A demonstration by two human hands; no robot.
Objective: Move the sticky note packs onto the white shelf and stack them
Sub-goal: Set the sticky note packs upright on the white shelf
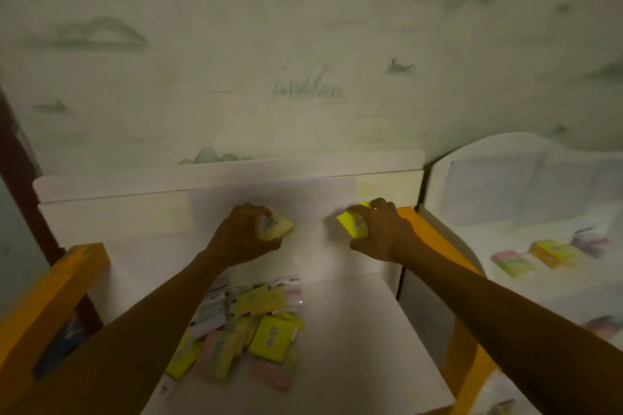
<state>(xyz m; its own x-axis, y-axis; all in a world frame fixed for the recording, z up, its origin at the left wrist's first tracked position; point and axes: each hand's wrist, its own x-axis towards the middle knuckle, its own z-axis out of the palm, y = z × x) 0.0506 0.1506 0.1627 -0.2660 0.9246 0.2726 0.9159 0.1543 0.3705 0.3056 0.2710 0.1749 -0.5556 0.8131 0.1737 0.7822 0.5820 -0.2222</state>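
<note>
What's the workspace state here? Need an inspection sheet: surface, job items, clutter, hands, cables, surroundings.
Surface: white shelf against the wall, with a lower white board below it.
Job's things: pale yellow sticky note pack in the left hand; bright yellow sticky note pack in the right hand; no stack seen on the shelf yet.
Clutter: loose pile of yellow and pink packs on the lower board; three more packs on the white bed at right.
Hands: left hand and right hand each grip one pack, above the shelf.
Cables: nothing seen.
Surroundings: pale wallpaper with faint landscape drawings; orange frame rails on both sides; image dim and blurred.
</note>
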